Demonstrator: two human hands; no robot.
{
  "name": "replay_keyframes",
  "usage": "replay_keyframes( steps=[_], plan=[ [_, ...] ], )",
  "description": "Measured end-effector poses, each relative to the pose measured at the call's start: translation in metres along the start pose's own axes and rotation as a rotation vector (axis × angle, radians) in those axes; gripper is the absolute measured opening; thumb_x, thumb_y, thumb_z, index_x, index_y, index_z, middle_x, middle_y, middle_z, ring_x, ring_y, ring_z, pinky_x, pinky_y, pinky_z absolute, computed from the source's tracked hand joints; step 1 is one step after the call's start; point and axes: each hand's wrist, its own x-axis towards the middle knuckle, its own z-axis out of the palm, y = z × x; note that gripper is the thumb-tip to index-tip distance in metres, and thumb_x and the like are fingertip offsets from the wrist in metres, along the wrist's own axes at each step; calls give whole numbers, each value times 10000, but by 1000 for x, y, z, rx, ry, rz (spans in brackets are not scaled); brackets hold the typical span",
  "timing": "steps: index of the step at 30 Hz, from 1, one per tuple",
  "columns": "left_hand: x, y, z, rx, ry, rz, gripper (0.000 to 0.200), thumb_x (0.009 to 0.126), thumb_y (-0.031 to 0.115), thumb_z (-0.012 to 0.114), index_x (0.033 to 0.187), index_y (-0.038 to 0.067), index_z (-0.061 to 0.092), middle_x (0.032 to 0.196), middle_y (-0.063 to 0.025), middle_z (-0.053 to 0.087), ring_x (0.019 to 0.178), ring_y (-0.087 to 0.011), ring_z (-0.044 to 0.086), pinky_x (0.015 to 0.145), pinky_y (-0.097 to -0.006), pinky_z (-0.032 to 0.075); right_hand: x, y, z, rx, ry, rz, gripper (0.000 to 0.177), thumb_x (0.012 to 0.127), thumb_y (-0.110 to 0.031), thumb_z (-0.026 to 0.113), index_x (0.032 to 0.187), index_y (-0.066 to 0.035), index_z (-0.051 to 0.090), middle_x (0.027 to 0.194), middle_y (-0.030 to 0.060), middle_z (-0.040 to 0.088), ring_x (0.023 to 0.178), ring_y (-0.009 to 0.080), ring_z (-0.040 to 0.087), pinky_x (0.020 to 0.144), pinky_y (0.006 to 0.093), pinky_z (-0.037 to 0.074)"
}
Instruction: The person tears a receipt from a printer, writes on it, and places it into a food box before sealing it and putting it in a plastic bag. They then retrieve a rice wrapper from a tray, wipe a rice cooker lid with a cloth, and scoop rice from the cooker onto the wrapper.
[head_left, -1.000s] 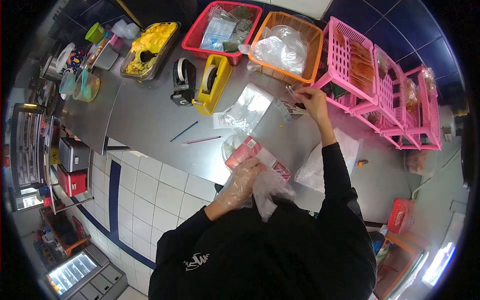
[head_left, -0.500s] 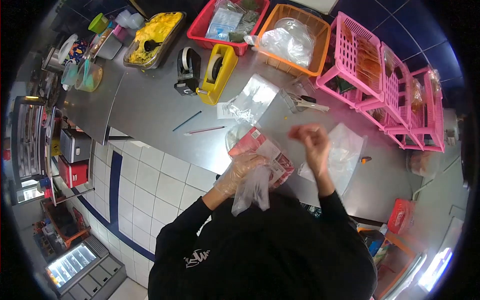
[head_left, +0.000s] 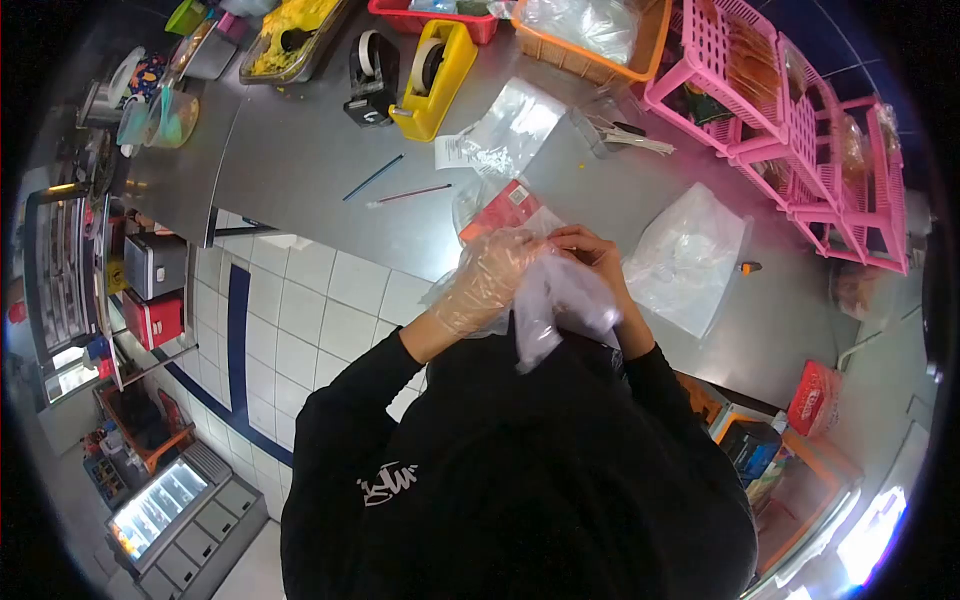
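My left hand [head_left: 492,275] wears a clear disposable glove and has its fingers closed on a thin, translucent plastic glove [head_left: 545,310], which hangs crumpled in front of my body. Bare, my right hand [head_left: 598,258] meets it there, its fingers pinching the upper edge of the same plastic. Just beyond my left fingers a red and white printed packet [head_left: 503,208] shows, its lower part covered by my hands. On the counter to the right lies a flat clear plastic bag [head_left: 688,260].
On the steel counter [head_left: 290,200] lie a blue stick [head_left: 373,177], a reddish stick [head_left: 415,194] and clear plastic sheets [head_left: 520,125]. Behind stand yellow [head_left: 435,80] and black [head_left: 370,80] tape dispensers, an orange basket [head_left: 590,68] and pink racks [head_left: 740,90]. A small orange-and-black object [head_left: 749,268] lies right.
My right hand has come down and left to the plastic glove and now pinches it. The glove has been raised, and my hands now cover more of the red packet. The camera view has shifted.
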Motion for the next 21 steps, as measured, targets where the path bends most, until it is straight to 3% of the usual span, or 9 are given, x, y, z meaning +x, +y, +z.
replay_keyframes(
  steps=[2, 4, 5, 6, 9, 10, 13, 16, 21],
  plan=[
    [-4, -2, 5, -227, 25, -164, 256, 726, 185, 713, 944, 72, 639, 889, -110, 634, 771, -298, 616, 673, -412, 494, -9, -9, 5, -192, 93, -167, 266, 799, 10, 691, 1063, 13, 660, 1083, 77, 597, 958, 161, 602, 793, 250, 502],
    [-20, -28, 19, -168, 70, -104, 258, 711, 122, 715, 949, 59, 640, 862, -109, 635, 761, -292, 621, 678, -403, 497, -18, -8, 17, -254, 249, -238, 296, 768, 30, 694, 1057, -6, 644, 1043, 87, 602, 940, 193, 603, 786, 272, 499],
    [-27, -31, 25, -262, 117, -167, 262, 754, 105, 703, 996, 30, 636, 903, -102, 639, 787, -260, 628, 712, -370, 508, -23, -1, 22, -217, 357, -227, 304, 747, 36, 698, 1039, -24, 638, 1010, 96, 605, 924, 221, 603, 781, 295, 495],
    [-25, -25, 22, -359, 170, -226, 267, 797, 88, 691, 1042, 1, 631, 943, -94, 644, 812, -228, 634, 746, -337, 519, -32, -3, 26, -447, 372, -411, 292, 734, 36, 703, 1011, -34, 642, 996, 99, 605, 905, 238, 601, 777, 315, 490],
    [-14, -14, 17, -770, 75, -1028, 302, 761, -7, 700, 1054, -18, 631, 944, -119, 655, 807, -221, 646, 749, -309, 533, -34, -11, 40, -783, 215, -689, 277, 697, 26, 718, 952, -54, 645, 976, 105, 605, 850, 273, 590, 758, 371, 470],
    [-21, -20, 24, -1063, 125, -1102, 291, 781, -8, 697, 1061, -41, 623, 941, -135, 662, 845, -225, 658, 759, -302, 544, -33, -13, 46, -837, 131, -733, 275, 685, 22, 723, 936, -59, 645, 972, 106, 605, 831, 282, 585, 751, 389, 462],
    [-30, -26, 36, -1327, 205, -1216, 270, 814, 67, 691, 1025, -92, 638, 922, -119, 678, 832, -178, 642, 731, -280, 492, -22, 2, 52, -905, 204, -766, 252, 673, 23, 715, 900, -56, 640, 964, 92, 619, 828, 283, 591, 751, 408, 456],
    [-40, -35, 51, -1514, 316, -1123, 303, 850, 96, 676, 1075, -100, 631, 930, -124, 682, 861, -170, 650, 732, -267, 487, -12, 5, 47, -766, 233, -746, 218, 712, 52, 684, 899, -53, 644, 926, 86, 643, 820, 250, 603, 729, 366, 466],
    [-40, -34, 56, -1357, 264, -1138, 347, 867, 148, 683, 1114, -87, 622, 1049, -124, 665, 931, -170, 638, 775, -271, 485, -9, 3, 54, -225, 387, -337, 90, 815, 36, 650, 873, -32, 647, 833, 39, 671, 771, 138, 614, 656, 271, 458]
  ],
)
